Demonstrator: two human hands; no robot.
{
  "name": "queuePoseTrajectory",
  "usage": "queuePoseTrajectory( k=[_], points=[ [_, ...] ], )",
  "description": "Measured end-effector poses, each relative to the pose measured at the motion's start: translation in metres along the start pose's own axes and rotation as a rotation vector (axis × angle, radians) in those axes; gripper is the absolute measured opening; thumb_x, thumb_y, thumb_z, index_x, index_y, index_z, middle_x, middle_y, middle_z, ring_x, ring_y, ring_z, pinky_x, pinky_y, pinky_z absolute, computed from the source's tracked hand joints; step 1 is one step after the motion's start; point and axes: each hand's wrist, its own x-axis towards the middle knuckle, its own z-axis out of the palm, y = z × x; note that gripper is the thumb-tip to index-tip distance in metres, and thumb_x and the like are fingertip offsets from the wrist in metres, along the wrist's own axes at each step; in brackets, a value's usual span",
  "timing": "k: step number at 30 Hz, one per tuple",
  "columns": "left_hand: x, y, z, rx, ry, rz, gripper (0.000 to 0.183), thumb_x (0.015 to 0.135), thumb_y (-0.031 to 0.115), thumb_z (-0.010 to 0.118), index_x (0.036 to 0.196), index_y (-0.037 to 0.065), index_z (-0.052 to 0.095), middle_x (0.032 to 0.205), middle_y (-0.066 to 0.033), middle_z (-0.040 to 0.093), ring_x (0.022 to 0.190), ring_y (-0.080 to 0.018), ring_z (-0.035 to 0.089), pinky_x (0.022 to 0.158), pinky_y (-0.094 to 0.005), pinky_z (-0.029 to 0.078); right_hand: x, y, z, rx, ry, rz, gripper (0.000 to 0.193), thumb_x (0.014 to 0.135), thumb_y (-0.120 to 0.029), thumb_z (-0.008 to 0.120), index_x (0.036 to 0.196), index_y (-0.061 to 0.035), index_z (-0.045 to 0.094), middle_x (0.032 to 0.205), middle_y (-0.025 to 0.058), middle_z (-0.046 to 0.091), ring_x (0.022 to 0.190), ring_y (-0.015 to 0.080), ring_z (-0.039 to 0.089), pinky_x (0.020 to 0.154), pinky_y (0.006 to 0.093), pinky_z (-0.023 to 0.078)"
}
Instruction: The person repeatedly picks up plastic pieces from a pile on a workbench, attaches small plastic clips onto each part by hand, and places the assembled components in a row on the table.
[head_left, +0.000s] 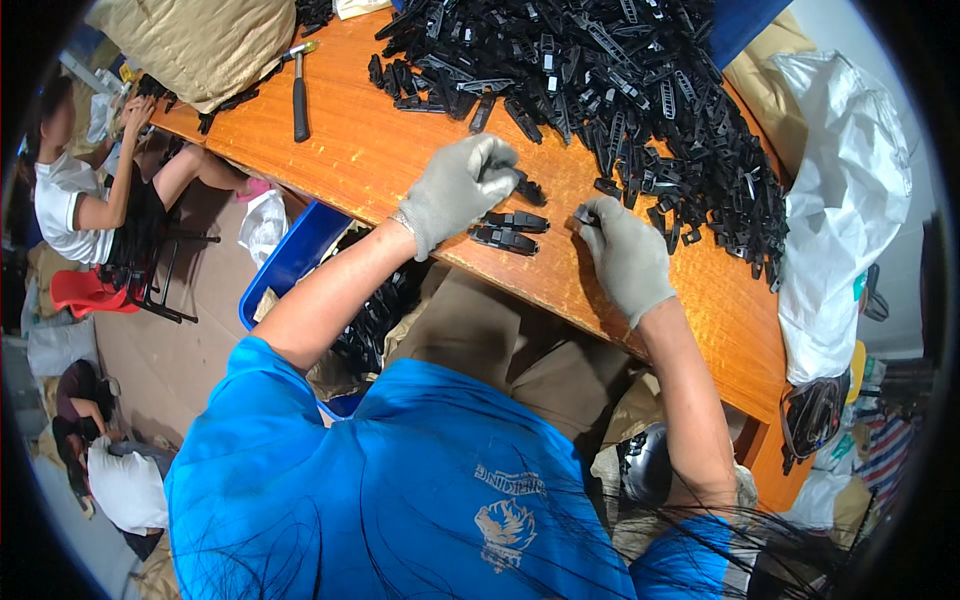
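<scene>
Both my hands wear grey gloves over the near edge of the wooden table (pixel 365 165). My left hand (pixel 460 190) is closed, with a short black plastic part (pixel 531 189) at its fingertips. Just below it, two longer black plastic clips (pixel 516 221) lie side by side on the wood. To their right, my right hand (pixel 628 258) pinches a small dark piece (pixel 582 214); its exact shape is too small to make out.
A large heap of black plastic parts (pixel 600 80) covers the far and right side of the table. A hammer (pixel 300 100) lies at the far left by a tan sack (pixel 205 45). Below the edge stands a blue bin (pixel 290 262). Other people sit at left.
</scene>
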Motion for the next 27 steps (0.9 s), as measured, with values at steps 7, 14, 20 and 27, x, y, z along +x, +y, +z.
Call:
queuePoseTrajectory(
  k=[7, 14, 20, 27],
  points=[
    [0.001, -0.007, -0.005, 0.430, 0.010, 0.111, 0.015, 0.095, 0.010, 0.077, 0.109, 0.004, 0.074, 0.103, -0.0159, 0.072, 0.098, -0.0331, 0.071, 0.090, -0.0423, 0.057, 0.035, -0.006, 0.029, 0.240, 0.182, -0.054, 0.016, 0.094, -0.021, 0.079, 0.109, -0.0157, 0.081, 0.104, 0.0108, 0.071, 0.098, 0.0330, 0.072, 0.084, 0.0453, 0.059],
    [0.004, -0.011, -0.003, 0.433, 0.001, 0.148, 0.014, 0.093, 0.011, 0.079, 0.105, 0.006, 0.075, 0.105, -0.0131, 0.071, 0.102, -0.0347, 0.070, 0.090, -0.0447, 0.057, 0.061, 0.013, 0.042, 0.253, 0.079, -0.111, 0.020, 0.091, -0.023, 0.082, 0.110, -0.0169, 0.083, 0.105, 0.0097, 0.070, 0.098, 0.0321, 0.072, 0.082, 0.0448, 0.059],
    [0.014, -0.016, 0.000, 0.502, 0.009, 0.215, 0.009, 0.094, 0.008, 0.076, 0.103, 0.005, 0.076, 0.106, -0.0131, 0.070, 0.100, -0.0358, 0.069, 0.089, -0.0455, 0.057, 0.086, -0.010, 0.036, 0.099, -0.018, -0.263, 0.017, 0.091, -0.025, 0.083, 0.106, -0.0166, 0.083, 0.103, 0.0087, 0.070, 0.100, 0.0313, 0.074, 0.084, 0.0465, 0.059],
    [0.013, -0.015, -0.037, 0.294, -0.350, 0.192, 0.020, 0.097, 0.012, 0.077, 0.115, 0.003, 0.077, 0.116, -0.0152, 0.074, 0.107, -0.0309, 0.072, 0.097, -0.0400, 0.058, 0.061, 0.013, 0.028, 0.382, -0.040, -0.321, 0.026, 0.091, -0.027, 0.084, 0.112, -0.0114, 0.084, 0.109, 0.0114, 0.078, 0.104, 0.0348, 0.074, 0.092, 0.0441, 0.059]
  ],
)
